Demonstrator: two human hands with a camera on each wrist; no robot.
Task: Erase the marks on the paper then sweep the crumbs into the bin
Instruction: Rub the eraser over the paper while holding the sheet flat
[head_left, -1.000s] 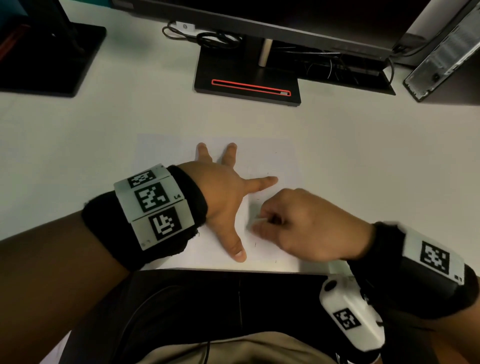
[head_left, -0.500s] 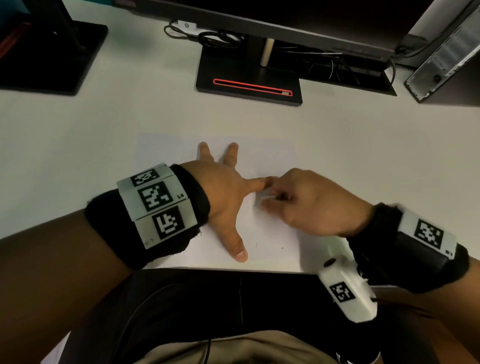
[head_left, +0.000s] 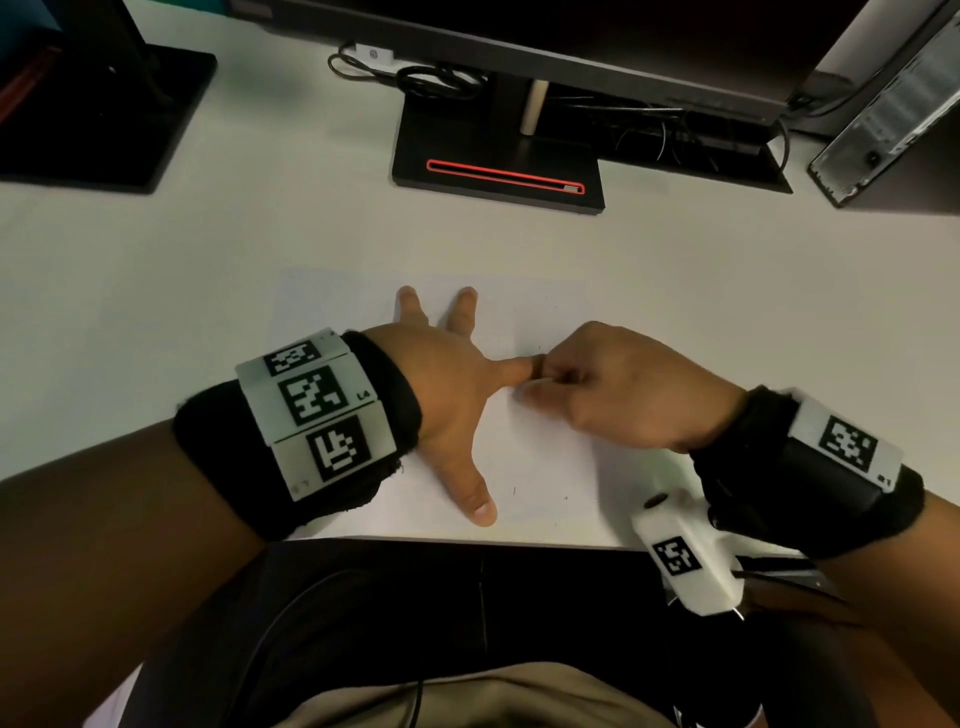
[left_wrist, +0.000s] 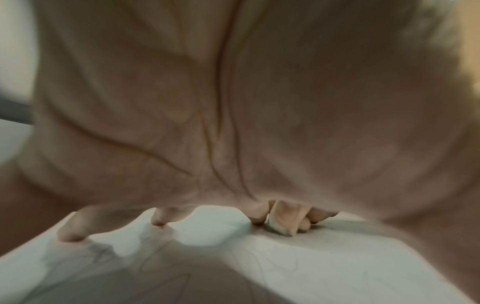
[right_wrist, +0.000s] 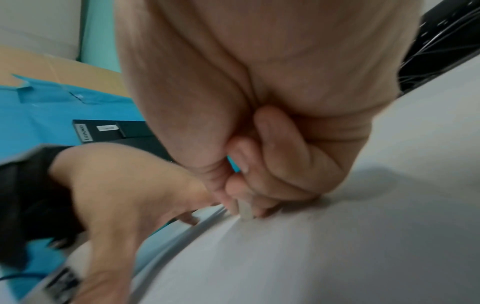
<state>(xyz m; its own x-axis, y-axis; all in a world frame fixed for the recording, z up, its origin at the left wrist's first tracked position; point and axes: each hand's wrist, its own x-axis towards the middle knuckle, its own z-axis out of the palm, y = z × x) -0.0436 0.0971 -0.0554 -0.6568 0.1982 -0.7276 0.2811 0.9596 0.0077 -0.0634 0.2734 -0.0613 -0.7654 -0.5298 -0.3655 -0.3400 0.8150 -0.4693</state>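
A white sheet of paper (head_left: 540, 457) lies on the desk near its front edge, with a few tiny dark specks on its lower right part. My left hand (head_left: 457, 384) lies flat on the sheet with fingers spread, holding it down. My right hand (head_left: 613, 389) pinches a small white eraser (right_wrist: 245, 209) between thumb and fingers and presses its tip on the paper, right beside my left index fingertip. The left wrist view shows the eraser (left_wrist: 283, 222) standing on the sheet. No bin is in view.
A monitor stand (head_left: 498, 156) with a red stripe sits behind the paper, with cables (head_left: 426, 78) behind it. Another black stand base (head_left: 104, 114) is at the far left, and a computer case (head_left: 893, 104) at the far right. The white desk (head_left: 727, 291) surrounds the sheet.
My right hand has moved the eraser away from me and slightly left, from near my left thumb up to my left index fingertip. My left hand has stayed flat on the sheet.
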